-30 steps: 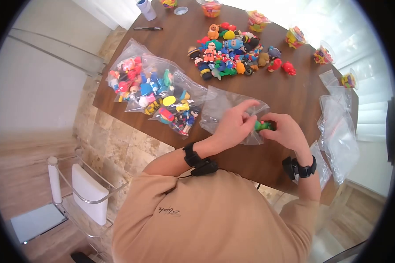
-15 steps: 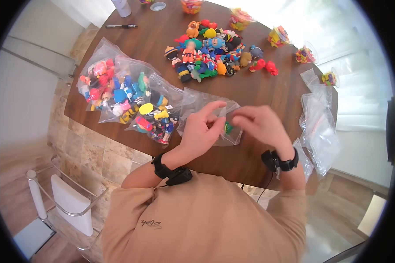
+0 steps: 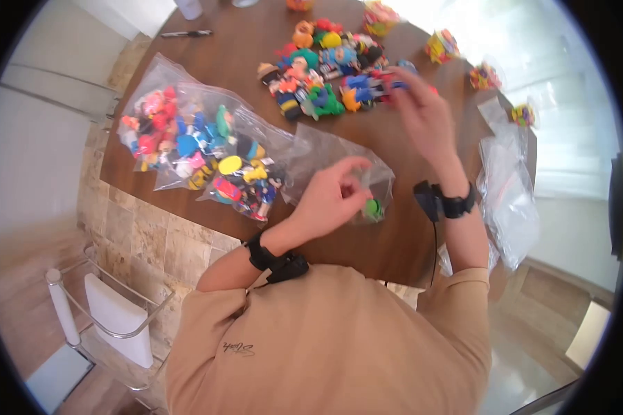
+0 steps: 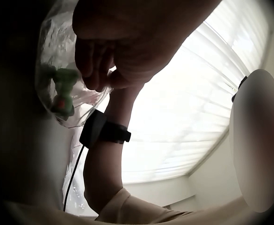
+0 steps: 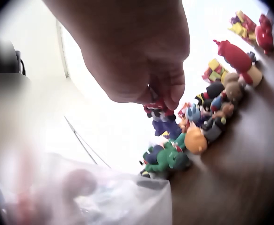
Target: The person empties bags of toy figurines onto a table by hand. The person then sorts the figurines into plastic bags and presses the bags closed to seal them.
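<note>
A clear plastic bag (image 3: 325, 149) lies near the table's front edge with a green figure (image 3: 373, 208) inside; the left wrist view also shows the green figure (image 4: 65, 89) through the plastic. The left hand (image 3: 331, 197) pinches the bag's edge, thumb and fingers close together. Over the right side of the toy pile (image 3: 304, 66), the right hand (image 3: 426, 121) pinches a blue and red figure (image 3: 370, 88). In the right wrist view that figure (image 5: 160, 115) hangs from the fingertips of the right hand (image 5: 141, 56), above a green figure (image 5: 167, 158).
Filled bags of small figures (image 3: 201, 142) lie at the left of the table. Flat empty bags (image 3: 507, 197) are at the right edge. Cups of colourful pieces (image 3: 441, 47) line the far edge, and a pen (image 3: 187, 33) lies at the back left.
The right hand has left the green figure in the bag, moved up to the pile and taken hold of a blue and red figure. The left hand stays at the bag. The head view has shifted.
</note>
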Action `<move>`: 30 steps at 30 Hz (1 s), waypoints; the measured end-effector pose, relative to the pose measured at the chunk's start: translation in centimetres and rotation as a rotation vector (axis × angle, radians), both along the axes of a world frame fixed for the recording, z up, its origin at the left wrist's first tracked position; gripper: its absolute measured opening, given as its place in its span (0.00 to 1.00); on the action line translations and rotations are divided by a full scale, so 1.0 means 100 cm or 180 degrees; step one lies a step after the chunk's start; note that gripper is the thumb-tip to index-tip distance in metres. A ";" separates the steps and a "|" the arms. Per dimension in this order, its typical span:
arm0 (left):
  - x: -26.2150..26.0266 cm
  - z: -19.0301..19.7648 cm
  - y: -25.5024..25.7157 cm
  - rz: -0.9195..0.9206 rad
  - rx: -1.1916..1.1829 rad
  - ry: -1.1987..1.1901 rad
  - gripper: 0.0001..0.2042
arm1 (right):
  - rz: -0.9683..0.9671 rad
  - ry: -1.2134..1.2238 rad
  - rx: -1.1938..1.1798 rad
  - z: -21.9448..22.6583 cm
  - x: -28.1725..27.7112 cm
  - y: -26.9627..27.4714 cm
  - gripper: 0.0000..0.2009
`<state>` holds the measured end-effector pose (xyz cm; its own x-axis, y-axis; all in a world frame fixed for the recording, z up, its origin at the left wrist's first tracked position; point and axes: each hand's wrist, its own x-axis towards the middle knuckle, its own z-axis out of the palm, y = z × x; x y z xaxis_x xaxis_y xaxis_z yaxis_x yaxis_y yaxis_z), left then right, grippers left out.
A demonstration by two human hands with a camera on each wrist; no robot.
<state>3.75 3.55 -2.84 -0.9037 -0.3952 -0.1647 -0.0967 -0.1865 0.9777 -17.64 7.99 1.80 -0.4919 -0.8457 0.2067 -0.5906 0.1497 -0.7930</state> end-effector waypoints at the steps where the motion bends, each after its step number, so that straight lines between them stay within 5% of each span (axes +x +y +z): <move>1: -0.002 -0.001 0.001 0.0091 0.0159 -0.0035 0.19 | -0.0077 -0.0053 0.0089 0.009 0.002 0.021 0.14; 3: -0.005 -0.009 0.000 0.0054 0.0228 -0.0081 0.18 | -0.0311 -0.1330 -0.0548 0.022 0.007 0.061 0.10; 7: -0.009 -0.007 0.001 0.0056 0.0236 -0.0283 0.16 | -0.0312 -0.1866 -0.0088 0.009 0.019 0.135 0.09; 11: -0.010 -0.003 0.010 0.0048 -0.0367 -0.0182 0.14 | -0.0682 -0.2040 0.0438 -0.020 0.063 0.135 0.08; 15: -0.007 0.013 0.016 0.0266 -0.1141 -0.0098 0.15 | -0.0709 -0.3111 0.0025 -0.034 0.079 0.127 0.07; 23: -0.007 0.025 0.024 0.0205 -0.2093 0.0435 0.13 | -0.0679 -0.2734 0.0099 -0.043 0.092 0.115 0.08; 25: -0.007 0.022 0.020 0.0193 -0.2089 0.0419 0.13 | 0.0134 -0.3205 0.0655 -0.036 0.093 0.114 0.11; 30: 0.000 0.014 0.005 0.0343 -0.2241 0.0085 0.11 | -0.0249 -0.1620 0.0760 -0.002 0.055 0.091 0.09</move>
<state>3.75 4.02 -1.41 -0.8538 -0.4870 0.1841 -0.0876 0.4829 0.8713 -12.17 17.09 1.57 -0.5426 -0.7969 -0.2655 -0.1225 0.3878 -0.9136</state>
